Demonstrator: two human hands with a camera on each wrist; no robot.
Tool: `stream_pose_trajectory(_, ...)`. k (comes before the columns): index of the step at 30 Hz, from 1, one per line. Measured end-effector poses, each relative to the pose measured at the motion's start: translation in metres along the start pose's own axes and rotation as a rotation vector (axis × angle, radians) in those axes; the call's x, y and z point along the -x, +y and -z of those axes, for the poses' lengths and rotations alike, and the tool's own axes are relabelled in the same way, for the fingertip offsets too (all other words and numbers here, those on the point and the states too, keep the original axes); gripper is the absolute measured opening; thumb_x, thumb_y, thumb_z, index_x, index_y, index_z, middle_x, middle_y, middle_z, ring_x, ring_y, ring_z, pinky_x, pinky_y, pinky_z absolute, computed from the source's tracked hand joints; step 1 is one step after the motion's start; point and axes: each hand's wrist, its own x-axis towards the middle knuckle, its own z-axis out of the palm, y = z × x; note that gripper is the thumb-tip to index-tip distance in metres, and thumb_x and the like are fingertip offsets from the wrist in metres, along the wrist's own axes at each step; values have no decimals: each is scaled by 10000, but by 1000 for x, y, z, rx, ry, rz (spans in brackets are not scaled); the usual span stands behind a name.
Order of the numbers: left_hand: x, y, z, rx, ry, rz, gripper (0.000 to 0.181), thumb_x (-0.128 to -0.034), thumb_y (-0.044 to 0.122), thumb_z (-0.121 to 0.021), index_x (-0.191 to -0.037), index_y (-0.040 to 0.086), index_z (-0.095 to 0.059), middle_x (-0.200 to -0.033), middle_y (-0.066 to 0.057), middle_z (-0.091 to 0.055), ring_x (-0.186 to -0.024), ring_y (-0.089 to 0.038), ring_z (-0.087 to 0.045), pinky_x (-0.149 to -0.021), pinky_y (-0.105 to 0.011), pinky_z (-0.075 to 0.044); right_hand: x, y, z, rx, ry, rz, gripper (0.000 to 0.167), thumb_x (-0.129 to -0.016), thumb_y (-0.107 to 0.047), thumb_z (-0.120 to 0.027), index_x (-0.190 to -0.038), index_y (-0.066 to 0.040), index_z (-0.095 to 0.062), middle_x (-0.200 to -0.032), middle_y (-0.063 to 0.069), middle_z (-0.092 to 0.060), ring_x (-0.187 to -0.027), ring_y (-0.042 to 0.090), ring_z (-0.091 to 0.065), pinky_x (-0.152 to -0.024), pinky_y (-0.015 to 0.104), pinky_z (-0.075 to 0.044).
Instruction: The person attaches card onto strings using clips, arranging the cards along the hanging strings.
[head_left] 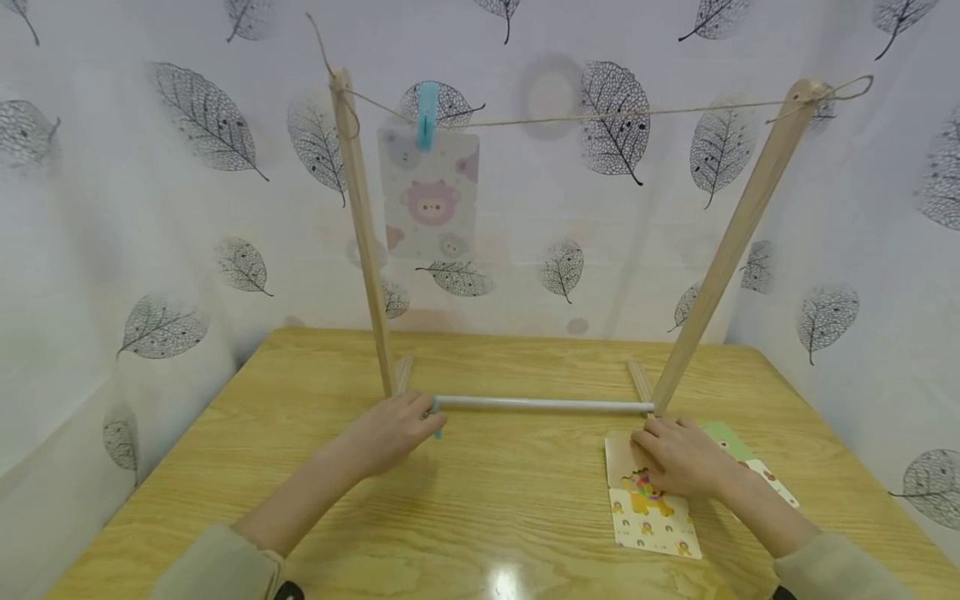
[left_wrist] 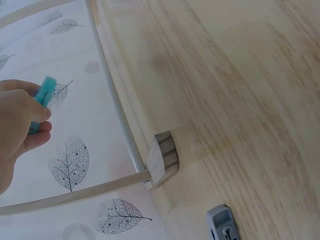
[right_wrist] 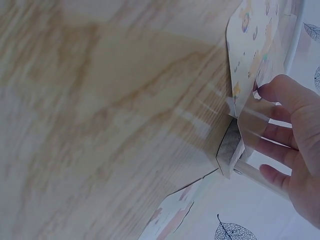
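Ahead of you, from nine o'clock round through twelve to three, hangs a white curtain (head_left: 517, 204) with soft folds. Dark, lacy leaf prints dot it: you have a large one (head_left: 204, 117) at ten o'clock, another (head_left: 615, 117) at one, a smaller one (head_left: 827, 323) at three. Below lies your yellowish, wood-grained surface (head_left: 510, 475), its far corners rounded at ten and two, a bright glare (head_left: 506, 581) at six.

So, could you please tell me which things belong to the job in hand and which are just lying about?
Likely in the job:
- blue clip in left hand
- cream card in right hand
- string, wooden frame, hanging card

Lying about:
- green card, perhaps spare
- leaf-print cloth, just backdrop
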Motion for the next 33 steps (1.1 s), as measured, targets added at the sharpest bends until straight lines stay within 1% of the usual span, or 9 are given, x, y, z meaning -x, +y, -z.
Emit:
stream_pose_trajectory(7, -4, -1, 0, 39, 61, 9, 258, -733, -56, -712, -921, 77, -594, -941, -102, -479, -738, -159, -525, -608, -183, -478, 1, 1, 0, -9, -12, -9, 386, -711, -239, -722, -1033, -49, -628, -836, -39, -502, -719, 119, -471, -638, 352, -386)
stream_pose_trajectory(12, -11, -2, 4, 54, 108, -12, 280, -707, -93, -715, -903, 61, -586, -1087, -184, -482, -817, -217, -571, -604, -186, -491, 2, 0, 1, -18, -21, -10, 384, -715, -239, -722, -1036, -52, -625, -844, -40, -503, -734, 126, -480, -644, 356, -395)
stream_pose_trajectory(15, -16, -3, 8, 25, 122, -33, 277, -708, -73, -721, -917, 56, -594, -1128, -194, -482, -858, -236, -586, -621, -187, -506, 2, 0, 2, -23, -18, -7, 381, -711, -230, -722, -1034, -53, -625, -842, -46, -497, -726, 112, -464, -636, 344, -393)
stream_pose_trajectory(19, -23, -4, 15, 1, 106, -54, 256, -758, -18, -709, -985, 58, -619, -1110, -183, -506, -875, -234, -599, -675, -206, -521, 1, -1, 5, -43, -7, 7, 369, -712, -223, -728, -1025, -60, -622, -844, -45, -495, -706, 99, -443, -603, 328, -379)
stream_pose_trajectory(21, -26, -4, 18, -12, 86, -58, 258, -776, -6, -700, -1014, 61, -625, -1115, -186, -515, -881, -232, -606, -707, -221, -522, 1, -1, 6, -48, -2, 11, 366, -715, -219, -729, -1027, -60, -620, -860, -31, -512, -721, 115, -476, -604, 338, -399)
stream_pose_trajectory(25, -31, -4, 22, -31, 72, -66, 305, -762, -29, -701, -1044, 44, -610, -1105, -191, -536, -876, -234, -623, -736, -234, -522, -1, -2, 9, -54, -6, 18, 373, -721, -215, -728, -1038, -52, -617, -874, -9, -531, -734, 144, -511, -598, 346, -419)
stream_pose_trajectory(28, -36, -5, 24, -34, 101, -76, 275, -776, -27, -684, -1031, 15, -589, -1044, -170, -558, -835, -229, -629, -721, -238, -525, -2, -2, 11, -48, -2, 23, 378, -721, -209, -725, -1040, -38, -615, -867, -4, -530, -708, 131, -489, -585, 328, -412)
stream_pose_trajectory(31, -41, -5, 26, -90, 155, -77, 183, -808, 53, -678, -971, 38, -595, -964, -113, -579, -790, -212, -622, -678, -269, -527, -3, -2, 12, -38, 17, 32, 379, -711, -198, -723, -1034, -27, -618, -856, -1, -528, -689, 114, -465, -584, 322, -413)
stream_pose_trajectory(33, -44, -5, 27, -140, 182, -77, 138, -817, 111, -678, -929, 72, -606, -932, -81, -588, -793, -207, -611, -679, -291, -517, -4, -2, 12, -37, 29, 38, 381, -705, -192, -723, -1032, -25, -620, -848, -3, -523, -680, 104, -447, -578, 317, -408)
